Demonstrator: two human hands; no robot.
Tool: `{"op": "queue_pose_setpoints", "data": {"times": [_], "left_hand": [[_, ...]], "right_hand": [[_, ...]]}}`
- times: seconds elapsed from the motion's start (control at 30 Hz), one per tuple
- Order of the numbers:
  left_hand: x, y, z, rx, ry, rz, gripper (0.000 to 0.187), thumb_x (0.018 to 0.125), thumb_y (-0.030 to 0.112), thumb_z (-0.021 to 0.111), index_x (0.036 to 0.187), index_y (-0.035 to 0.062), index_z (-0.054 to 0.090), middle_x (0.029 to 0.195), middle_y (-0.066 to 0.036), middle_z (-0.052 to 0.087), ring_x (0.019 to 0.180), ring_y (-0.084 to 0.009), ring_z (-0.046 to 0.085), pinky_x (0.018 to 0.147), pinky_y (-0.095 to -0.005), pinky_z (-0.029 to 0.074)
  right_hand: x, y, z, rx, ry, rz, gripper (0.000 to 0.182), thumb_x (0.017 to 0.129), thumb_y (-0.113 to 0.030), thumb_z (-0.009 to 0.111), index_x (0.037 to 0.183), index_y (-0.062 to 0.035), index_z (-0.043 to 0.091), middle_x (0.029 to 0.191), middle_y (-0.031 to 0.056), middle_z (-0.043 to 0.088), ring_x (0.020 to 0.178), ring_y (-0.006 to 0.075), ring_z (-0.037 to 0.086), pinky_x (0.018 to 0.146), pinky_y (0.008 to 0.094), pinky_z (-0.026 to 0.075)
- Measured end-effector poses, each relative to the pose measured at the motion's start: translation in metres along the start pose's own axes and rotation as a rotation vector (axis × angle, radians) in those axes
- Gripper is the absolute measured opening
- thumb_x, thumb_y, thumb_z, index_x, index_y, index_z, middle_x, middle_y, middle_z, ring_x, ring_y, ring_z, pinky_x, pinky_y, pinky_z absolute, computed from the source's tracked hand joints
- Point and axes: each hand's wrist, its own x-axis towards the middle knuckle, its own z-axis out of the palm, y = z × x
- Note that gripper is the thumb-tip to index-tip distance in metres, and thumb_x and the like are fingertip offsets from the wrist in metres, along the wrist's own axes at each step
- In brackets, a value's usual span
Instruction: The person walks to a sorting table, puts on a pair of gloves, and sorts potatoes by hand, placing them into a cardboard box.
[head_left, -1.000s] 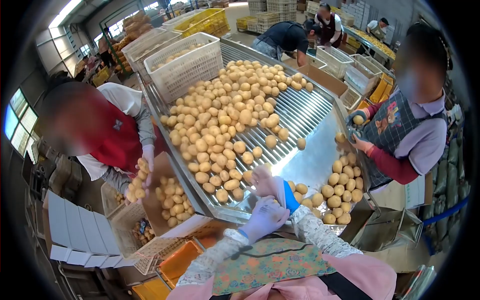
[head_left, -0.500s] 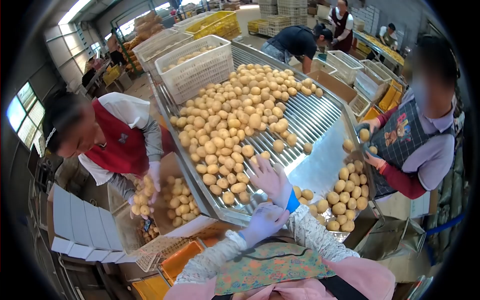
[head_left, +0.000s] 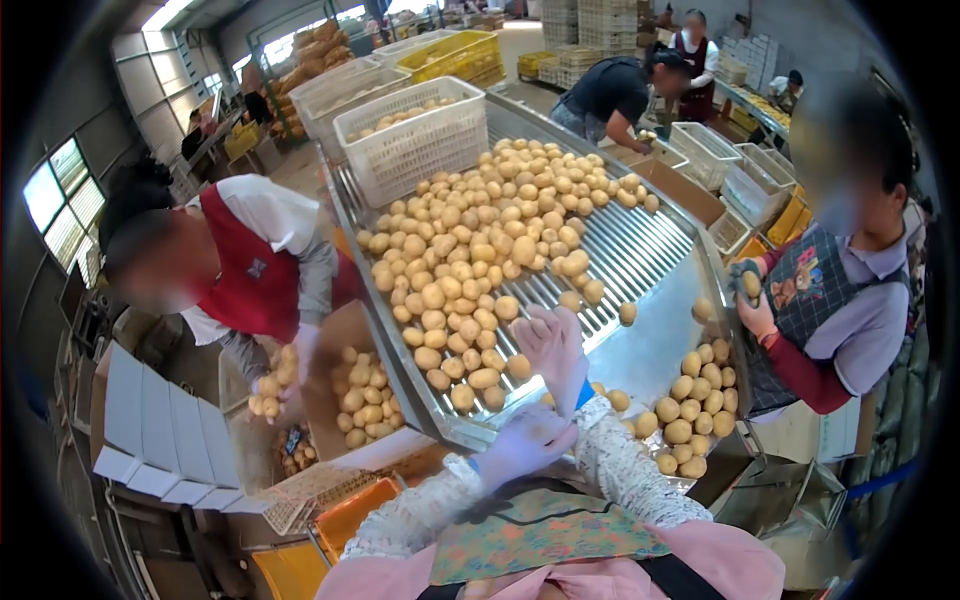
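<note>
Many round, pale-brown potatoes (head_left: 470, 240) lie heaped on a slatted metal sorting table (head_left: 635, 250). My right hand (head_left: 553, 348), in a thin pale glove with a blue band (head_left: 584, 395) at the wrist, is at the heap's near edge. Its fingers are curled in, and whatever they may hold is hidden. One potato (head_left: 518, 367) lies just left of it. Close below the right wrist is my left hand (head_left: 522, 440), in a similar glove, its fingers bent inward. What is under those fingers cannot be made out. More potatoes (head_left: 690, 400) are gathered at the table's right corner.
At left, a co-worker in a red apron (head_left: 250, 260) holds potatoes over a cardboard box (head_left: 360, 455). A co-worker in a checked apron (head_left: 815, 280) holds a potato at right. A white crate (head_left: 415, 150) stands on the table's far left. Below left are stacked white boxes (head_left: 165, 430).
My right hand's spread fingers have curled in. My left hand stays close to the right wrist. The right co-worker's hands have come up with a potato. The view has shifted slightly.
</note>
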Motion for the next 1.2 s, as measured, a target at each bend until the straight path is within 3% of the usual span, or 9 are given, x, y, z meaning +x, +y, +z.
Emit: {"op": "queue_pose_setpoints", "data": {"times": [0.17,0.3,0.5,0.83,1.0,1.03,1.07,1.13,1.2], "left_hand": [[-0.003,-0.003,0.003,0.026,0.058,0.04,0.03,0.091,0.022,0.063,0.068,0.004,0.06,0.069,-0.013,0.057,0.07,-0.0333,0.058,0.066,-0.0431,0.045],[-0.006,0.0,0.002,0.024,0.037,0.064,0.029,0.091,0.022,0.063,0.068,0.0042,0.06,0.07,-0.012,0.058,0.07,-0.0326,0.059,0.066,-0.0425,0.045],[0.006,0.006,0.004,0.021,0.04,0.077,0.03,0.09,0.02,0.063,0.065,0.0046,0.06,0.065,-0.012,0.056,0.072,-0.0319,0.059,0.065,-0.043,0.046],[0.008,0.0,-0.009,0.071,0.016,0.118,0.029,0.085,0.016,0.068,0.061,0.0062,0.057,0.062,-0.011,0.057,0.064,-0.0308,0.059,0.076,-0.0413,0.051],[0.012,0.002,-0.015,0.3,0.406,0.064,0.009,0.08,0.015,0.07,0.076,0.0086,0.065,0.09,-0.008,0.068,0.087,-0.0265,0.062,0.088,-0.0409,0.048],[0.011,0.004,-0.01,0.129,0.344,-0.015,0.02,0.09,0.018,0.066,0.105,0.0044,0.067,0.098,-0.01,0.065,0.095,-0.0248,0.062,0.092,-0.0407,0.046],[0.002,-0.009,0.012,0.13,0.353,-0.021,0.02,0.09,0.018,0.066,0.105,0.0044,0.067,0.098,-0.01,0.065,0.095,-0.0248,0.062,0.092,-0.0407,0.046],[-0.026,-0.051,0.068,-1.026,0.206,-0.475,0.025,0.096,0.013,0.059,0.118,0.0039,0.059,0.101,-0.003,0.061,0.094,-0.0169,0.059,0.088,-0.0329,0.047],[-0.026,-0.052,0.079,-0.501,0.111,-0.202,0.026,0.1,0.008,0.05,0.126,0.0036,0.052,0.106,0.0,0.056,0.092,-0.0101,0.054,0.083,-0.0247,0.045]], "right_hand": [[-0.002,-0.008,0.018,-0.519,-0.106,-0.047,0.066,0.099,-0.041,0.051,0.157,-0.0229,0.027,0.156,0.0028,0.034,0.137,0.022,0.037,0.117,0.0385,0.024],[0.01,-0.004,-0.007,-0.397,-0.048,0.385,0.065,0.101,-0.052,0.042,0.156,-0.0215,0.028,0.155,0.0065,0.035,0.136,0.0245,0.04,0.115,0.0394,0.027],[-0.004,-0.053,0.024,0.077,0.051,0.093,0.071,0.101,-0.063,0.028,0.154,-0.0158,0.03,0.157,0.0131,0.03,0.14,0.0397,0.034,0.112,0.0518,0.032],[0.006,-0.033,-0.011,-0.394,0.063,-0.575,0.052,0.105,-0.037,0.042,0.145,-0.0043,0.043,0.141,0.0143,0.051,0.125,0.0294,0.055,0.111,0.042,0.04],[-0.025,-0.045,0.031,-0.317,-0.199,-0.717,0.049,0.106,-0.029,0.041,0.143,0.0033,0.042,0.14,0.0135,0.054,0.129,0.0296,0.053,0.111,0.0435,0.043],[-0.024,-0.044,0.025,-0.165,-0.282,-0.614,0.05,0.105,-0.028,0.043,0.144,0.0039,0.04,0.142,0.0171,0.051,0.131,0.0318,0.052,0.112,0.0453,0.042],[-0.025,-0.042,0.026,-0.167,-0.287,-0.605,0.05,0.105,-0.028,0.043,0.144,0.0039,0.04,0.142,0.0171,0.051,0.131,0.0318,0.052,0.112,0.0453,0.042],[-0.03,-0.032,0.031,0.031,-0.466,-0.478,0.051,0.105,-0.026,0.043,0.144,0.0056,0.039,0.143,0.0216,0.049,0.13,0.0354,0.052,0.111,0.0476,0.043],[-0.031,-0.024,0.035,-0.043,-0.527,-0.559,0.05,0.105,-0.024,0.044,0.144,0.0066,0.039,0.143,0.0242,0.049,0.129,0.0386,0.052,0.11,0.051,0.043]]}}
